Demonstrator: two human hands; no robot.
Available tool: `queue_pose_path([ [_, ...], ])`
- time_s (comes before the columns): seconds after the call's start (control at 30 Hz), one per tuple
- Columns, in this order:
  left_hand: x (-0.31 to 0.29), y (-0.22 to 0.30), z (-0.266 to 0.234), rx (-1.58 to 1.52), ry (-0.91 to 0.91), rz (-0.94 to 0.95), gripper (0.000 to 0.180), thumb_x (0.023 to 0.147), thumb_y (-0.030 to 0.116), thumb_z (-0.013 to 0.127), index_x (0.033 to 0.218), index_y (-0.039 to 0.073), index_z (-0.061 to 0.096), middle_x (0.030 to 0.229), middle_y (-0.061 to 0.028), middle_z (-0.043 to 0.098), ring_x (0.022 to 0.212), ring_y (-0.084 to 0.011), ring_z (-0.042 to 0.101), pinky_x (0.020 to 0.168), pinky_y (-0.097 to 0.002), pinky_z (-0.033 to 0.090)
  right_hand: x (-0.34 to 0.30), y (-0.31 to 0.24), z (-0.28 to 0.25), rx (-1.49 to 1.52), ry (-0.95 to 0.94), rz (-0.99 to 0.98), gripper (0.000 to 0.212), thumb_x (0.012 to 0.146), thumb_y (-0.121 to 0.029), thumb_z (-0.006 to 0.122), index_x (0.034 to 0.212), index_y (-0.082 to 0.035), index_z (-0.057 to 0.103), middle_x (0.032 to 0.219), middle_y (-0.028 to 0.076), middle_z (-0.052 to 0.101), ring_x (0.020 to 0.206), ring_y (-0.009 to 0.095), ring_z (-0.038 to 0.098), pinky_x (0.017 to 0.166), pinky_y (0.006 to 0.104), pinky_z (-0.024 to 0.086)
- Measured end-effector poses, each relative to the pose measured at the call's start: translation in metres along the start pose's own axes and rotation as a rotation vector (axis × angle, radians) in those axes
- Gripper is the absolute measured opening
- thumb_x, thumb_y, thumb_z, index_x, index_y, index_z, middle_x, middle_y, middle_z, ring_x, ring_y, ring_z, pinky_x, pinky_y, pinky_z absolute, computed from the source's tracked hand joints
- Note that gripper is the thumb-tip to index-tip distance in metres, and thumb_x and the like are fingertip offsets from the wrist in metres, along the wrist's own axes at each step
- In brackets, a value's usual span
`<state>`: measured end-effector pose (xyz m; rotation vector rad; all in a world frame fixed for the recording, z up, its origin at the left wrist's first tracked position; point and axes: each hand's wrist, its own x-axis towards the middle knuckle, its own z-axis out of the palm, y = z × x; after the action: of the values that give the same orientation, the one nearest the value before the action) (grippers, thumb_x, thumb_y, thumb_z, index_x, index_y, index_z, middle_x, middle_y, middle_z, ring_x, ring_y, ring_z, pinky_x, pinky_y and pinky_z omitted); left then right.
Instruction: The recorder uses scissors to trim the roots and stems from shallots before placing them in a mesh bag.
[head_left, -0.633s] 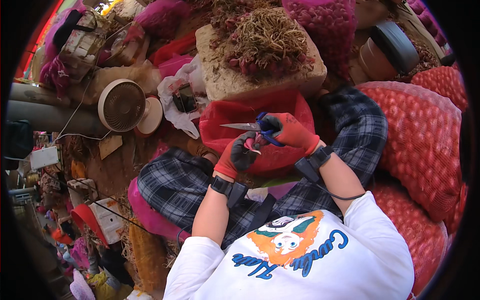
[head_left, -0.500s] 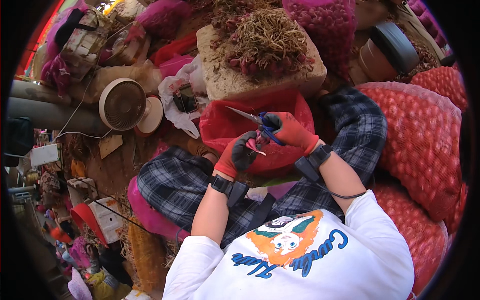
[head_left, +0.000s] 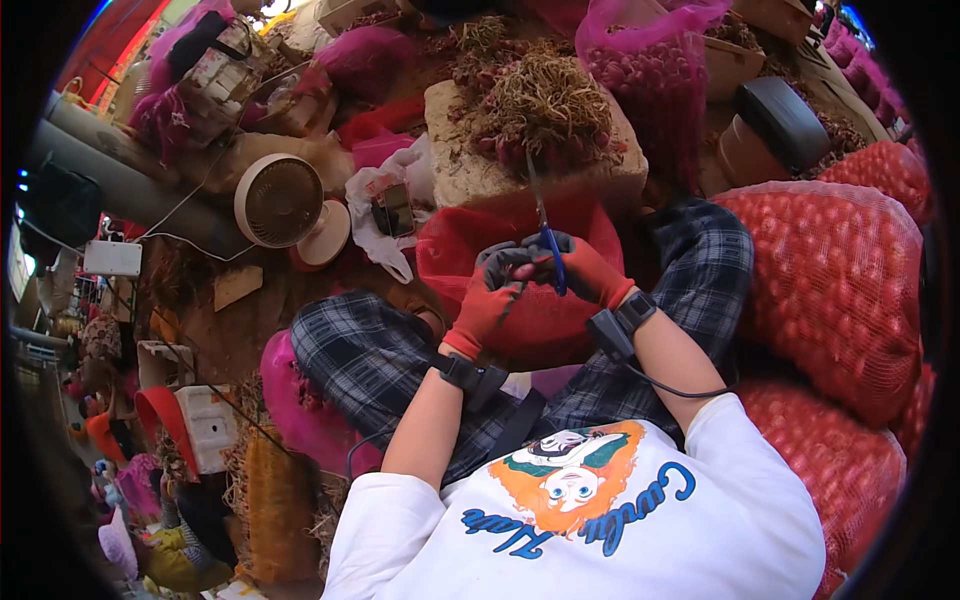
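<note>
My left hand [head_left: 487, 297], in a red glove with dark grey fingers, is closed around a small pinkish-red shallot [head_left: 522, 271], mostly covered by fingers. My gloved right hand [head_left: 592, 270] grips blue-handled scissors [head_left: 557, 262]. Their blades point away from me toward the shallot pile. Both hands meet fingertip to fingertip above an open red mesh bag [head_left: 540, 335] between my knees. Just beyond the bag, a heap of shallots with dry stalks [head_left: 545, 100] lies on a dirty pale foam block [head_left: 450, 150].
Full red mesh sacks [head_left: 825, 270] are stacked to my right. A pink net bag of shallots [head_left: 650, 95] stands beyond the block. On the left are a round fan [head_left: 281, 200], a white plastic bag [head_left: 412, 215] with a phone [head_left: 397, 210] and a white box [head_left: 112, 258] with cables.
The scissors have swung from pointing left to pointing away from me. My hands have drawn together, and the shallot is now more hidden by my fingers. The whole view has shifted slightly.
</note>
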<state>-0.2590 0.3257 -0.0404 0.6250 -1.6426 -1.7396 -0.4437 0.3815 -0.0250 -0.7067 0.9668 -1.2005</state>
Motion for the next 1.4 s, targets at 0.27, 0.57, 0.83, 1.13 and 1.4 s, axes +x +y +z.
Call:
queue_pose_path([
  [0.27, -0.013, 0.012, 0.005, -0.47, 0.083, -0.195, 0.046, 0.088, 0.007, 0.052, 0.133, 0.004, 0.04, 0.122, -0.007, 0.052, 0.107, -0.0169, 0.054, 0.081, -0.0266, 0.05, -0.011, -0.01, 0.023, -0.11, 0.141, -0.215, 0.032, 0.075, -0.008, 0.071, 0.103, 0.0, 0.057, 0.094, 0.006, 0.064, 0.083, 0.014, 0.061, 0.074, 0.0269, 0.05],
  [0.57, 0.005, -0.002, 0.001, -0.358, 0.204, -0.036, 0.04, 0.088, -0.008, 0.038, 0.128, -0.002, 0.043, 0.123, -0.0139, 0.052, 0.113, -0.0212, 0.052, 0.096, -0.0332, 0.045, 0.004, 0.001, 0.019, -0.056, 0.287, -0.215, 0.026, 0.077, -0.007, 0.068, 0.099, 0.0, 0.058, 0.088, 0.005, 0.065, 0.081, 0.009, 0.058, 0.073, 0.0258, 0.048],
  [0.83, 0.012, -0.013, 0.002, -0.263, 0.223, -0.095, 0.041, 0.088, -0.001, 0.046, 0.129, -0.003, 0.042, 0.126, -0.0134, 0.05, 0.114, -0.0204, 0.051, 0.097, -0.0324, 0.043, 0.003, -0.027, 0.032, -0.332, 0.264, -0.205, 0.028, 0.076, -0.007, 0.07, 0.1, -0.001, 0.057, 0.093, 0.005, 0.063, 0.086, 0.01, 0.059, 0.08, 0.026, 0.048],
  [1.13, 0.019, -0.01, -0.001, -0.278, 0.128, -0.18, 0.039, 0.09, 0.003, 0.044, 0.129, -0.002, 0.043, 0.125, -0.0114, 0.051, 0.114, -0.018, 0.05, 0.1, -0.0307, 0.038, 0.013, -0.01, -0.003, 0.29, 0.111, 0.163, 0.027, 0.075, -0.008, 0.068, 0.099, -0.002, 0.058, 0.086, 0.009, 0.063, 0.074, 0.017, 0.062, 0.066, 0.0279, 0.05],
  [1.4, 0.021, -0.007, -0.001, -0.222, 0.055, -0.079, 0.037, 0.088, 0.0, 0.046, 0.125, -0.001, 0.045, 0.118, -0.0074, 0.055, 0.11, -0.0145, 0.052, 0.094, -0.0272, 0.042, 0.012, -0.007, -0.01, 0.406, 0.097, 0.192, 0.021, 0.077, -0.005, 0.062, 0.096, 0.001, 0.056, 0.084, 0.011, 0.062, 0.07, 0.019, 0.061, 0.063, 0.0289, 0.051],
])
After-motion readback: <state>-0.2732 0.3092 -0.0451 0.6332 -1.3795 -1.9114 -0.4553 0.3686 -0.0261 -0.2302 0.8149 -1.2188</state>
